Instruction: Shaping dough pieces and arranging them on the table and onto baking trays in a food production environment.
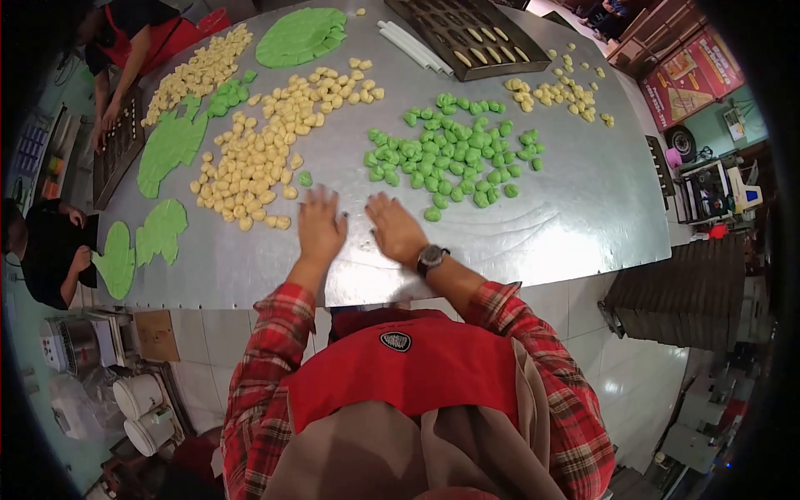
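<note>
My left hand (320,227) lies flat, palm down, on the steel table (567,208), its fingers blurred, just right of a heap of pale yellow dough pieces (254,162). Beside it my right hand (397,228), with a wristwatch, also presses flat on the table, just below a heap of green dough pieces (446,150). Whether either palm covers a piece of dough is hidden. One green piece (305,178) lies alone above my left hand.
Flat green dough sheets (171,146) lie at the left and at the far side (300,35). A dark mould tray (467,35) and white rods (412,46) sit at the back. Two other people (50,250) work along the left edge. Stacked dark trays (687,292) stand at right.
</note>
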The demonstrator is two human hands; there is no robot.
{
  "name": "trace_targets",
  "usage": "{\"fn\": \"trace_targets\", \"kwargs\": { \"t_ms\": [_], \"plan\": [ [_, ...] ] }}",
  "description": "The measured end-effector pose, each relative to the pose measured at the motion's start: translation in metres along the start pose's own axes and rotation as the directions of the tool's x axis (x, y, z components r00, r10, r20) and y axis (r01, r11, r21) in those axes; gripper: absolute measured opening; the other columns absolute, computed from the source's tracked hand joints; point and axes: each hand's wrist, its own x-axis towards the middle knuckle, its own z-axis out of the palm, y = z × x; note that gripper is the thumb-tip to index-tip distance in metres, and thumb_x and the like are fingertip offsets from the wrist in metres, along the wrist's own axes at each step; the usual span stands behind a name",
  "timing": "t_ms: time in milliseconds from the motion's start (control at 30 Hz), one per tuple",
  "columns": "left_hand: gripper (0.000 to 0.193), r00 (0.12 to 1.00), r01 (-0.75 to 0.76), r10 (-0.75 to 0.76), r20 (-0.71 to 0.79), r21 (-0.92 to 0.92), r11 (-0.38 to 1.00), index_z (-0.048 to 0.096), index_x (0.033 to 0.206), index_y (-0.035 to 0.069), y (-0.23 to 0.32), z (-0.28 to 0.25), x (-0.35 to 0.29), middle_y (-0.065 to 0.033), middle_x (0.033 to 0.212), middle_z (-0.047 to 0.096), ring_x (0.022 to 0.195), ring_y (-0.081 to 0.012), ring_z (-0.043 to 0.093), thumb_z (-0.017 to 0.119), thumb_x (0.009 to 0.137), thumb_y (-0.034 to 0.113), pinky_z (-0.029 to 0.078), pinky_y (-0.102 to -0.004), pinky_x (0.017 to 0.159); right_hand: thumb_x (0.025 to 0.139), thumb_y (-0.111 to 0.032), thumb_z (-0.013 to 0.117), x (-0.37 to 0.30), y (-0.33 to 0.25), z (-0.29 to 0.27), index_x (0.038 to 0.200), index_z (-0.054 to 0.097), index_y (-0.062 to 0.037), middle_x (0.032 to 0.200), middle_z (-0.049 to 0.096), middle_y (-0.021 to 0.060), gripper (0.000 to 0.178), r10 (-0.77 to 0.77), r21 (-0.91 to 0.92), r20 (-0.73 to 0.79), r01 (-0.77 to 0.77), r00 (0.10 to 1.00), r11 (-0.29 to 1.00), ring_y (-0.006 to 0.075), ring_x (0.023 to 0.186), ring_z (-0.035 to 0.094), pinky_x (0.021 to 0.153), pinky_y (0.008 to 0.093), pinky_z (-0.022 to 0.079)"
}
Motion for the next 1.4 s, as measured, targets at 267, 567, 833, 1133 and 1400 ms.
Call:
{"fn": "trace_targets", "kwargs": {
  "t_ms": [267, 567, 833, 1133, 1400],
  "plan": [
    [0.048, 0.975, -0.029, 0.063, 0.214, -0.159, 0.987, 0.044, 0.130, -0.006, 0.041, -0.018, -0.077, -0.0236, 0.142, 0.037, 0.132, -0.0438, 0.033, 0.050, 0.084, 0.008, 0.025, -0.0535, 0.109, 0.078, -0.008, 0.056, -0.069, -0.048, -0.012, 0.128, 0.046, 0.0071, 0.140, 0.039, 0.0235, 0.053, -0.070, 0.050, 0.115, 0.064, 0.991, 0.997, 0.0356, 0.135, 0.032, 0.111, 0.0473, 0.028],
    [0.040, 0.998, 0.025, -0.026, -0.059, -0.015, 1.000, 0.057, 0.122, 0.006, 0.008, -0.023, -0.043, -0.0189, 0.131, 0.048, 0.123, -0.0371, 0.041, 0.060, 0.083, 0.018, 0.031, -0.0521, 0.103, 0.079, -0.013, 0.059, -0.035, -0.022, -0.010, 0.127, 0.045, 0.0042, 0.137, 0.041, 0.0225, 0.053, 0.032, -0.036, -0.005, -0.032, 0.999, 0.999, 0.0391, 0.131, 0.034, 0.110, 0.0480, 0.027],
    [0.057, 0.934, 0.231, -0.324, 0.154, -0.949, 0.214, 0.040, 0.136, 0.003, 0.003, -0.017, -0.077, -0.0163, 0.128, 0.049, 0.114, -0.0295, 0.055, 0.060, 0.084, -0.003, 0.046, -0.0328, 0.094, 0.086, -0.009, 0.049, -0.075, -0.035, -0.025, 0.105, 0.059, -0.0010, 0.098, 0.058, 0.0194, 0.022, 0.177, 0.286, -0.017, -0.165, 0.984, 0.944, 0.0374, 0.087, 0.055, 0.082, 0.0415, 0.045],
    [0.026, 0.862, 0.267, -0.412, -0.294, -0.429, 0.863, 0.060, 0.100, 0.004, -0.156, -0.105, -0.042, -0.0169, 0.102, 0.059, 0.096, -0.0357, 0.057, 0.067, 0.075, 0.005, 0.046, -0.0413, 0.084, 0.083, -0.006, 0.052, 0.002, -0.063, -0.017, 0.127, 0.049, -0.0017, 0.141, 0.037, 0.0242, 0.044, 0.153, 0.220, -0.151, -0.118, 0.977, 0.968, 0.0415, 0.128, 0.038, 0.107, 0.0459, 0.030],
    [0.059, 0.438, 0.899, -0.868, -0.234, 0.138, 0.416, 0.058, 0.106, -0.001, -0.339, -0.145, -0.097, -0.0171, 0.108, 0.059, 0.103, -0.0326, 0.056, 0.073, 0.072, 0.045, 0.046, -0.0405, 0.090, 0.080, -0.009, 0.057, 0.011, -0.093, 0.025, 0.123, 0.053, -0.0049, 0.138, 0.042, 0.0172, 0.043, 0.142, -0.099, 0.067, -0.135, 0.988, 0.986, 0.0356, 0.132, 0.033, 0.110, 0.0504, 0.023]
  ]
}}
